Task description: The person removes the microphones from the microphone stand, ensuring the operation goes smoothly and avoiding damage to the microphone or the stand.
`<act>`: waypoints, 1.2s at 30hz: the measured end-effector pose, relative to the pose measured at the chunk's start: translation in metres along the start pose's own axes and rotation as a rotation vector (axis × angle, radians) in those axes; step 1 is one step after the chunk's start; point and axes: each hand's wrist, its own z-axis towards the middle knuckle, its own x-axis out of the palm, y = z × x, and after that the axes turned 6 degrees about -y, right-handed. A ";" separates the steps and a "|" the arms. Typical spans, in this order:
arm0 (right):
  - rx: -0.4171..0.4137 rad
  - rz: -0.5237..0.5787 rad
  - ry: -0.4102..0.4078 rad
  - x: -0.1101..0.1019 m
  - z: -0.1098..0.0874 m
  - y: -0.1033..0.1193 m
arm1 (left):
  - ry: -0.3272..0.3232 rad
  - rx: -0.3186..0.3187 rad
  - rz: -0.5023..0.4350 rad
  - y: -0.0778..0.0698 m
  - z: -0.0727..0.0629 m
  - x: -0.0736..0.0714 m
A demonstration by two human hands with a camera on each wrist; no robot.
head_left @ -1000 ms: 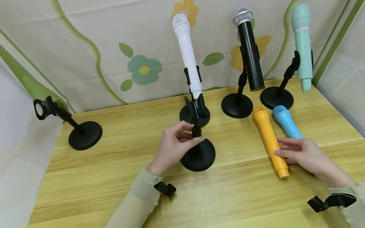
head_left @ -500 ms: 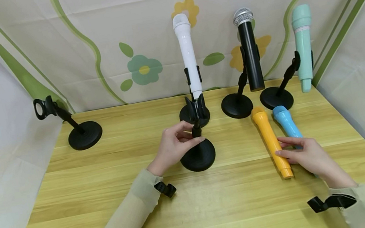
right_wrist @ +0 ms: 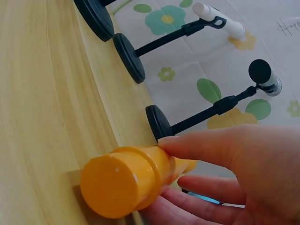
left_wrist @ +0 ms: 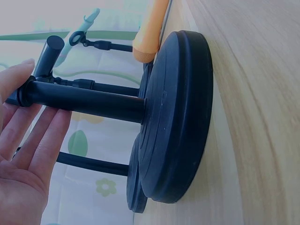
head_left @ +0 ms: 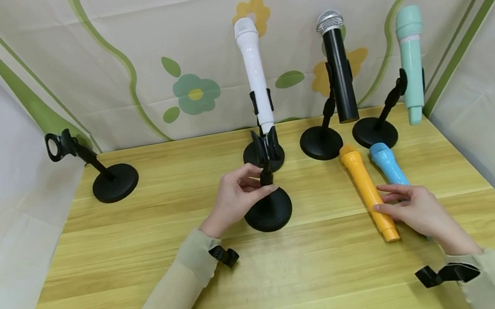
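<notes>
My left hand (head_left: pixel 237 197) pinches the upright post of a black microphone stand (head_left: pixel 269 214), whose round base rests on the table. In the left wrist view, the thumb and fingers lie around the upper part of that stand's post (left_wrist: pixel 93 102). My right hand (head_left: pixel 418 210) holds an orange microphone (head_left: pixel 367 191) near its lower half. The right wrist view shows the thumb above the orange microphone (right_wrist: pixel 115 183) and fingers beneath it. Beside it lies a blue microphone (head_left: pixel 390 165), partly hidden by the right hand.
At the back, a white microphone (head_left: pixel 254 70), a black one with a silver head (head_left: pixel 339 72) and a mint-green one (head_left: pixel 412 59) sit in stands. Another stand (head_left: pixel 115 182), with a bare clip, is at the left. Fabric walls (head_left: pixel 186 32) enclose the wooden table (head_left: pixel 204 305).
In my right hand, the orange microphone has turned slightly, its head shifting left and its tail end right. My left hand and its stand have stayed still.
</notes>
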 end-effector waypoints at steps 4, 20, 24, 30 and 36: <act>-0.018 -0.025 -0.015 -0.001 0.000 0.000 | -0.003 0.008 -0.002 0.001 0.000 0.000; -0.029 -0.074 -0.041 -0.005 -0.001 -0.001 | 0.008 0.024 -0.034 0.003 0.001 0.000; -0.028 -0.087 -0.045 -0.005 -0.001 -0.002 | 0.010 0.021 -0.033 0.003 0.001 -0.001; -0.029 -0.114 -0.061 -0.005 -0.001 -0.001 | 0.009 0.025 -0.027 0.004 0.001 0.000; -0.037 -0.103 -0.105 -0.010 -0.001 0.004 | 0.006 0.024 -0.020 0.004 0.001 0.000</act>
